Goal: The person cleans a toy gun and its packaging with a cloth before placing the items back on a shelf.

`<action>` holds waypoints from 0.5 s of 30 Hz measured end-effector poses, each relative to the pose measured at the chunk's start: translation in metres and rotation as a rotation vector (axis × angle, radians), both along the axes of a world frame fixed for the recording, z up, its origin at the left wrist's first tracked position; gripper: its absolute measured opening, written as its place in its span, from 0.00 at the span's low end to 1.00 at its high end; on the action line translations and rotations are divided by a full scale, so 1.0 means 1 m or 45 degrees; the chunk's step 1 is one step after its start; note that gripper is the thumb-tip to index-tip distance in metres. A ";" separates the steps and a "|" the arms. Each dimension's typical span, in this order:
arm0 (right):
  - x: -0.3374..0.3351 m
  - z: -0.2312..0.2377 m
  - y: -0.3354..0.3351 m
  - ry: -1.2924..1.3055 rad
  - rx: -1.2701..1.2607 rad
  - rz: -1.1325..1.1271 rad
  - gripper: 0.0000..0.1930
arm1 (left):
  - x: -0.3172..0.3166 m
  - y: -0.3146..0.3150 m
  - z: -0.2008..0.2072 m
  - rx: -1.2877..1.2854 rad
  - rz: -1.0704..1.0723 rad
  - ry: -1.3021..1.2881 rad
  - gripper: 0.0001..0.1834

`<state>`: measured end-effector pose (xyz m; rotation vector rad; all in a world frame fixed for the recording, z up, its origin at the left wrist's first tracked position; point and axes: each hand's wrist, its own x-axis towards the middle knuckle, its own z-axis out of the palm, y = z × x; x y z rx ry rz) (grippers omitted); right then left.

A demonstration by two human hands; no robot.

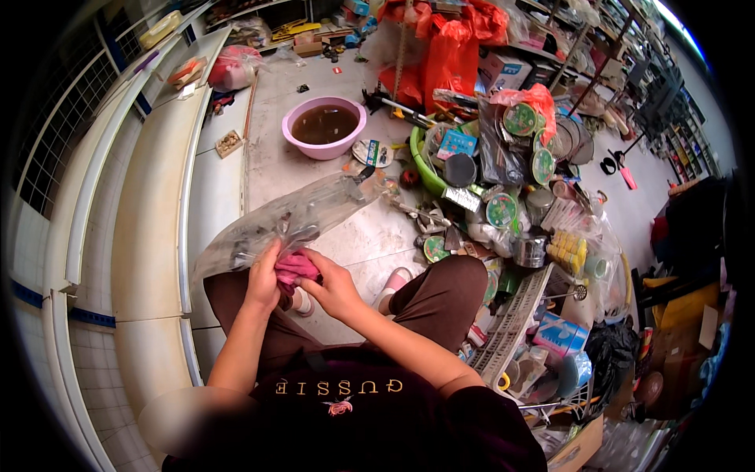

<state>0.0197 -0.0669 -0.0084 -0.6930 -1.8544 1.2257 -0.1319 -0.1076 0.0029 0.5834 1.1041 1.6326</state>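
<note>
Over my lap stretches a long, clear plastic package (259,219), tilted up toward a dark tip at its far right end. What it contains is hard to make out through the shiny film. My left hand (264,277) is closed on its near side. A crumpled pink cloth (296,268) is bunched in the fingers of my right hand (330,285), pressed close against the package and my left hand. Beyond the package, a pink basin (324,149) of murky brown water stands on the floor.
To the right lies a heap of housewares with a green basin (425,161), round green-labelled tins (501,211) and a metal pot (530,252). A pale plastic rack (511,322) leans near my knee. Long cream shelves (153,204) run along the left. Red plastic bags (450,59) hang behind.
</note>
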 end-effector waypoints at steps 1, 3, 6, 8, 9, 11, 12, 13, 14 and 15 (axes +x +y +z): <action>0.002 -0.011 0.003 0.002 -0.009 -0.011 0.26 | -0.003 0.000 0.002 -0.009 -0.011 0.002 0.17; 0.006 -0.026 0.010 0.278 -0.523 0.120 0.24 | -0.009 0.002 0.008 -0.057 -0.192 -0.145 0.17; 0.042 -0.025 0.016 0.474 -1.042 0.226 0.17 | -0.031 -0.007 0.002 -0.112 -0.019 0.068 0.17; 0.059 -0.038 0.018 0.727 -1.336 0.091 0.15 | -0.060 -0.009 -0.014 -0.099 -0.038 0.144 0.16; 0.068 -0.047 0.017 0.897 -1.428 -0.058 0.14 | -0.062 -0.007 -0.007 -0.098 -0.037 0.047 0.14; 0.089 -0.066 0.027 1.124 -1.579 0.027 0.19 | -0.066 0.001 0.008 -0.101 -0.225 0.159 0.11; 0.094 -0.065 0.031 1.152 -1.587 -0.020 0.20 | -0.062 0.002 0.017 -0.124 -0.196 0.308 0.10; 0.097 -0.063 0.035 1.179 -1.596 -0.065 0.20 | -0.074 0.003 0.006 -0.137 -0.228 0.385 0.12; 0.097 -0.062 0.040 1.186 -1.636 -0.133 0.21 | -0.076 0.003 0.007 -0.196 -0.287 0.471 0.12; 0.098 -0.064 0.045 1.179 -1.641 -0.137 0.21 | -0.076 0.002 0.015 -0.252 -0.348 0.555 0.13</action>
